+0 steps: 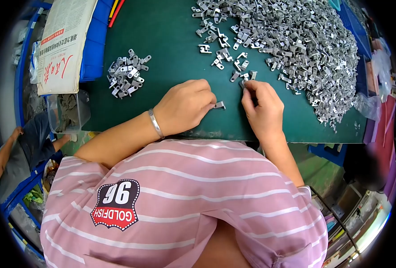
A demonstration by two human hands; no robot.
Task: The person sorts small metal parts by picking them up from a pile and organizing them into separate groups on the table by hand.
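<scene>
My left hand (186, 106), with a silver bangle at the wrist, is closed with its fingertips on a small silver metal bracket (220, 105) near the table's front edge. To its right, my right hand (266, 109) is pinched at the near edge of the loose parts, thumb and forefinger on another small metal bracket (243, 83), mostly hidden by the fingers. A large heap of the same brackets (296, 44) spreads over the right of the table. Left of my hands lies a smaller pile of brackets (127, 73).
The green table (162, 49) carries the piles. At the left stand a blue bin (95, 49) topped by newspapers (57, 67) and a clear plastic tub (68, 111) with dark cloth. Red and yellow sticks (116, 12) lie behind. Another person (26, 143) is at far left.
</scene>
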